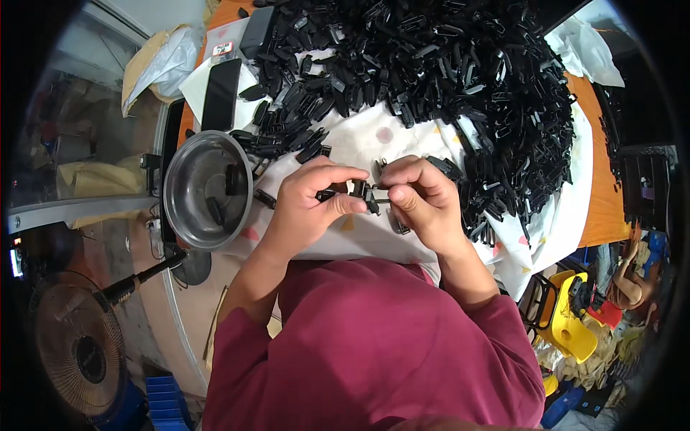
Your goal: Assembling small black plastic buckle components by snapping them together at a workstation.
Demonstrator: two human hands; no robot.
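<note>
My left hand (305, 205) and my right hand (430, 208) meet over the near part of the cloth-covered table. Between them is a small black plastic part (370, 198), its exact kind too small to make out. Thumb and fingers of my left hand grip its left side. At its right end my right thumb and forefinger pinch a thin section; whether this is a separate piece I cannot tell. Loose black pieces lie close to both hands, among them one piece (266, 199) by my left wrist. Beyond my hands spreads a big heap of similar black parts (460, 65).
At the left stands a clear round bowl (246, 161) with a few black pieces inside. A dark smartphone (221, 93) lies behind it. On the floor side are a fan (86, 345) at left and a yellow chair (571, 330) at right, near another person (627, 289).
</note>
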